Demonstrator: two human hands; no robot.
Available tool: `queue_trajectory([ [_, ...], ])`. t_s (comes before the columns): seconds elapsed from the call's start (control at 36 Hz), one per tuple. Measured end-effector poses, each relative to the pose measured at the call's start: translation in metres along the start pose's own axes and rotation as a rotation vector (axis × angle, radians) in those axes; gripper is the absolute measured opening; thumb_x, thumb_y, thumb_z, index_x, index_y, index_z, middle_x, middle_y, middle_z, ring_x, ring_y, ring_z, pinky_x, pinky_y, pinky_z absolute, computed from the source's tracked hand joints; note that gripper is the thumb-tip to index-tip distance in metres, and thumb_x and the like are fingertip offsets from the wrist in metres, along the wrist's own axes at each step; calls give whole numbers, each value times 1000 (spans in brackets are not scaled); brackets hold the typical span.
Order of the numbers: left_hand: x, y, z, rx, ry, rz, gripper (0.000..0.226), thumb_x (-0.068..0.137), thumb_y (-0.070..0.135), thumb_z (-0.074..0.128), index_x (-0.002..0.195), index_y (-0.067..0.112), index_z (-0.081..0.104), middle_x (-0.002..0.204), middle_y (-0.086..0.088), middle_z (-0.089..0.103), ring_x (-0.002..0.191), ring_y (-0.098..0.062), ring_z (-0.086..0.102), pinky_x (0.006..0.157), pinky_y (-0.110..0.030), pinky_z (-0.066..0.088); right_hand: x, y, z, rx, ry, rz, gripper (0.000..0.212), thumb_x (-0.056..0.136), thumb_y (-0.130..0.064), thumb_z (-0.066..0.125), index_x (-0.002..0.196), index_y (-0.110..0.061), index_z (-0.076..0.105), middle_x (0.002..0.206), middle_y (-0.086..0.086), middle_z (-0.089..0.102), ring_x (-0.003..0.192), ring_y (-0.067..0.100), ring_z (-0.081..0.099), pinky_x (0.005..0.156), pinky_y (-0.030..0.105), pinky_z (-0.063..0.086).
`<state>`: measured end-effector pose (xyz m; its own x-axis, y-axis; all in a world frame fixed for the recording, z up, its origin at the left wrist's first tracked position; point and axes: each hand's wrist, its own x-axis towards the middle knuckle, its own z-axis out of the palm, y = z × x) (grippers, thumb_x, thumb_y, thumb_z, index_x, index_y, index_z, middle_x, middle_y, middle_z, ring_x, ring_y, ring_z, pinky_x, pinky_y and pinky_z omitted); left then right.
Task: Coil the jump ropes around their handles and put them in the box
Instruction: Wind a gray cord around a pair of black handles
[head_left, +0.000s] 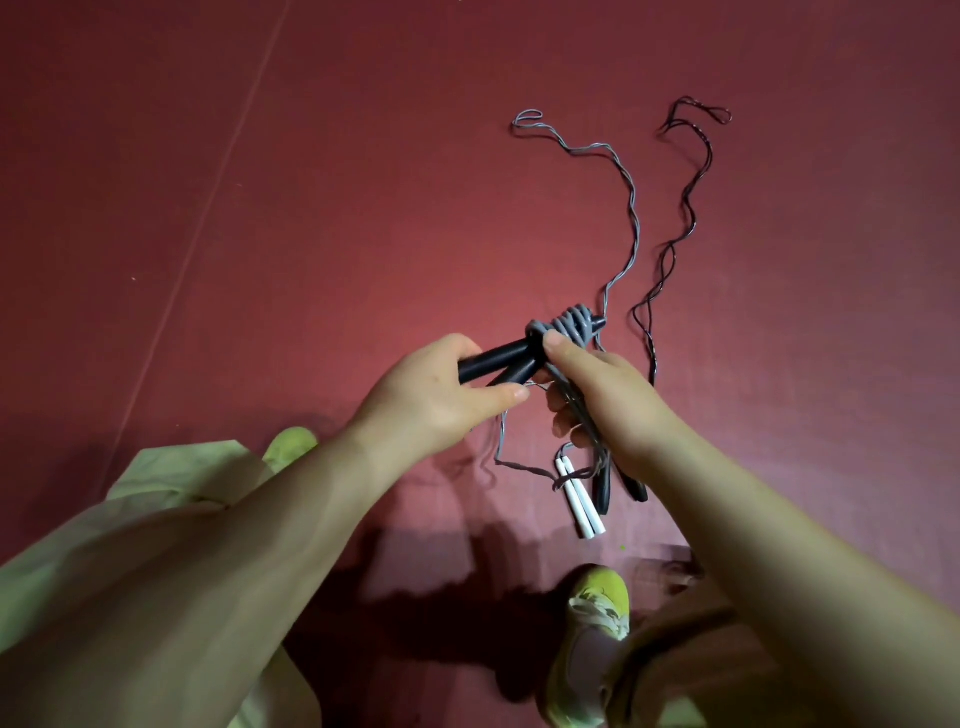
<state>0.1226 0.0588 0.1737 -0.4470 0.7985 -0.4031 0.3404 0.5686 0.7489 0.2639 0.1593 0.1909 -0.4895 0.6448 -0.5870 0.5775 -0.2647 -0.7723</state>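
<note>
My left hand grips a pair of black handles held above the red floor. Grey rope is coiled in several turns round their far end. My right hand pinches that grey rope just below the coil, with rope strands running through its fingers. On the floor under my hands lie two white handles and two more black handles. A loose grey rope and a dark rope trail away across the floor. No box is in view.
The red floor has a pale seam line at the left. My yellow-green shoes and pale trouser leg fill the bottom of the view.
</note>
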Motion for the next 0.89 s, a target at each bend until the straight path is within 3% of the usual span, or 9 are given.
queue_trajectory([
  [0.08, -2, 2, 0, 38, 15, 43, 38, 68, 56, 73, 83, 28, 52, 74, 0, 62, 64, -22, 61, 57, -35, 44, -1, -2, -1, -8, 29, -14, 55, 88, -59, 53, 93, -6, 67, 64, 0, 53, 52, 16, 51, 51, 29, 33],
  [0.17, -2, 3, -1, 6, -20, 62, 37, 69, 53, 74, 83, 27, 52, 70, 6, 57, 59, -14, 55, 56, -32, 40, -3, -4, -2, 38, 52, -33, 43, 90, -51, 55, 79, -11, 62, 62, 2, 51, 48, 16, 47, 50, 27, 31],
  [0.28, -5, 12, -1, -314, -308, -34, 25, 83, 46, 67, 85, 22, 57, 68, 9, 60, 54, -2, 57, 60, -23, 44, -3, -7, -2, 122, 50, -71, 36, 80, -48, 57, 72, -13, 55, 53, -1, 47, 43, 14, 43, 48, 28, 28],
  [0.36, -10, 17, -2, -561, -555, -203, 49, 77, 64, 57, 98, 20, 64, 83, 0, 72, 71, -19, 70, 72, -32, 53, 1, -6, -2, 180, 59, -89, 34, 72, -46, 48, 74, -13, 57, 48, -4, 46, 42, 12, 44, 50, 28, 30],
  [0.44, -12, 17, -5, -644, -744, -239, 75, 73, 75, 34, 110, 16, 62, 99, -11, 73, 87, -27, 71, 77, -36, 52, 4, -4, -3, 273, 33, -133, 34, 72, -43, 45, 85, -17, 61, 51, -5, 47, 44, 11, 43, 51, 30, 30],
  [0.53, -12, 16, -6, -717, -848, -234, 84, 75, 79, 24, 110, 14, 63, 101, -12, 71, 93, -28, 68, 86, -42, 48, 3, -5, -4, 313, 6, -166, 32, 72, -41, 43, 84, -17, 59, 51, -4, 47, 44, 11, 43, 51, 30, 30],
  [0.61, -13, 17, -5, -816, -891, -251, 82, 73, 76, 21, 94, 15, 71, 87, -9, 66, 74, -23, 63, 86, -44, 46, 3, -5, -4, 320, -23, -168, 30, 72, -42, 44, 80, -15, 55, 50, -1, 46, 44, 14, 41, 51, 30, 29],
  [0.69, -14, 17, -6, -886, -915, -274, 82, 75, 76, 20, 94, 10, 64, 69, -1, 50, 49, -12, 39, 73, -38, 47, 2, -4, -4, 327, -68, -170, 29, 75, -43, 45, 73, -15, 50, 52, -1, 44, 47, 15, 39, 52, 30, 29],
  [0.89, -10, 17, -11, -838, -842, -287, 63, 72, 74, 28, 81, 16, 49, 58, 3, 39, 42, -8, 20, 57, -30, 30, -1, -8, -9, 285, -180, -126, 37, 98, -45, 43, 74, -16, 41, 59, -4, 37, 49, 10, 21, 46, 24, 12],
])
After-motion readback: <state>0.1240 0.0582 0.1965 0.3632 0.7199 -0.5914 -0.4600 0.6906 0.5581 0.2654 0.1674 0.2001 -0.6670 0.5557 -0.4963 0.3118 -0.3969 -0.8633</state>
